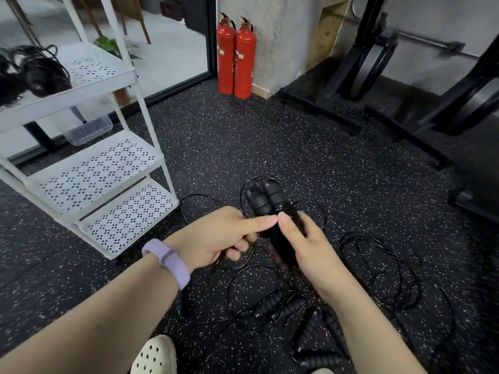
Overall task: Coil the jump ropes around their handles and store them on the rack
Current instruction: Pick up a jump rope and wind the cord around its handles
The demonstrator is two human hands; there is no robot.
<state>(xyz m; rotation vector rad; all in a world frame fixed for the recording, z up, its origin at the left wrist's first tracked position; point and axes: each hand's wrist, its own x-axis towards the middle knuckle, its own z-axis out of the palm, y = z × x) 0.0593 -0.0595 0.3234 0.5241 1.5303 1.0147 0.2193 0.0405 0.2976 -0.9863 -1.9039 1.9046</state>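
The speckled floor (270, 136) holds loose black jump ropes (294, 309) below the hands, and a white rack (102, 168) to their left.

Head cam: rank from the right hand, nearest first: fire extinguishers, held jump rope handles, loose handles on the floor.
1. Held jump rope handles, gripped in the right hand itself.
2. Loose handles on the floor, just below the hand.
3. Fire extinguishers, far back by the wall.
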